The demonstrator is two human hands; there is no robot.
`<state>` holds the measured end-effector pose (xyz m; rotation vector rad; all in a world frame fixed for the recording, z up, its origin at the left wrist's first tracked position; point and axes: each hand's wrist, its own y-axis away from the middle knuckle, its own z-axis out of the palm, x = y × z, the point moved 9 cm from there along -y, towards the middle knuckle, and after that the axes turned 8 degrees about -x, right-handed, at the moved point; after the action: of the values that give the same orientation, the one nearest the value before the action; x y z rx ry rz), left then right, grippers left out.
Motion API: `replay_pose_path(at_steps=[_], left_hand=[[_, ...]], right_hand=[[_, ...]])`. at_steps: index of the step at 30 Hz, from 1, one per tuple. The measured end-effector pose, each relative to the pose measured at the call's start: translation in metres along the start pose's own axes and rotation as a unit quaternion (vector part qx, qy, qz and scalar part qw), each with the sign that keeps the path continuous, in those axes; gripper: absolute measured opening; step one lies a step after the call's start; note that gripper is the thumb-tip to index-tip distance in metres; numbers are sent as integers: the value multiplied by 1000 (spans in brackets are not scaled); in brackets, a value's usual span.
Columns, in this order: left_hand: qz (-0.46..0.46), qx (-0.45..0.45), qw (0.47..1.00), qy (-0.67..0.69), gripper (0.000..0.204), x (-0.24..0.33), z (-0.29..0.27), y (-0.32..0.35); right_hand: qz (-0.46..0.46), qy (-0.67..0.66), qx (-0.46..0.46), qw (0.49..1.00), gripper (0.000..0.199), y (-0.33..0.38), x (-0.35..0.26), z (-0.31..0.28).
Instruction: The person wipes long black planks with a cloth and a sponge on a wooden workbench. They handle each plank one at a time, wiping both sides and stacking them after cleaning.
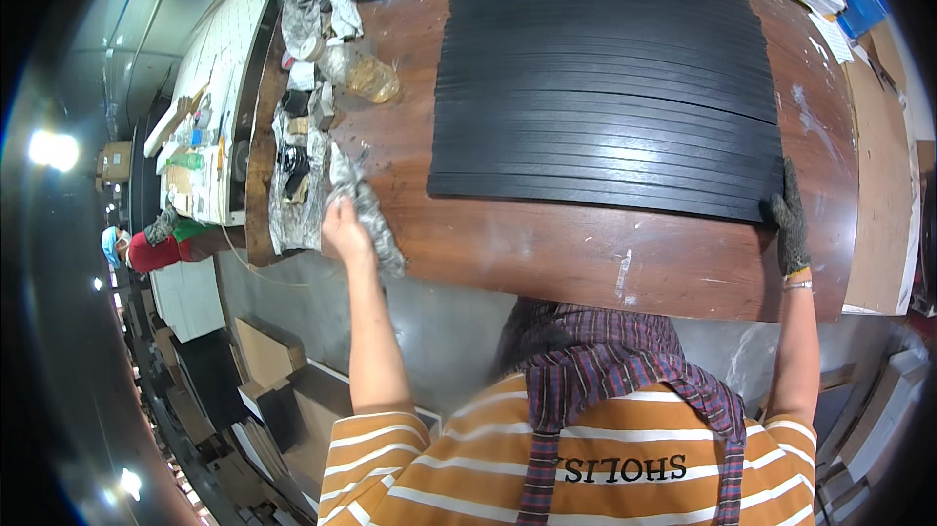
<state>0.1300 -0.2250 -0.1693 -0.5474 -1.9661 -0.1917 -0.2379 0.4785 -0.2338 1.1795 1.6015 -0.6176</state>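
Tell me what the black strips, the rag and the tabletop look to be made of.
Black strips: matte, probably rubber or painted wood; dull, even sheen. Rag in the left hand: crumpled grey cloth, stained. Table: reddish-brown wood or laminate, glossy, smeared white.

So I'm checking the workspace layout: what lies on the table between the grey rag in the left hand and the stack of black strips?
In the head view, only bare brown tabletop lies between the grey rag held by the left hand and the black strips.
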Motion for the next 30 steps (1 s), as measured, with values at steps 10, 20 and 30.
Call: replay_pose_path(at_steps=[10, 20, 30], left_hand=[[125, -285, 909, -277, 33, 106, 170, 12], [341, -206, 885, -240, 18, 127, 209, -5], [302, -177, 917, -191, 15, 116, 210, -28]], right_hand=[[21, 267, 102, 958, 60, -21, -6, 4], [81, 276, 134, 948, 57, -17, -1, 1], [58, 275, 143, 949, 55, -17, -6, 3]])
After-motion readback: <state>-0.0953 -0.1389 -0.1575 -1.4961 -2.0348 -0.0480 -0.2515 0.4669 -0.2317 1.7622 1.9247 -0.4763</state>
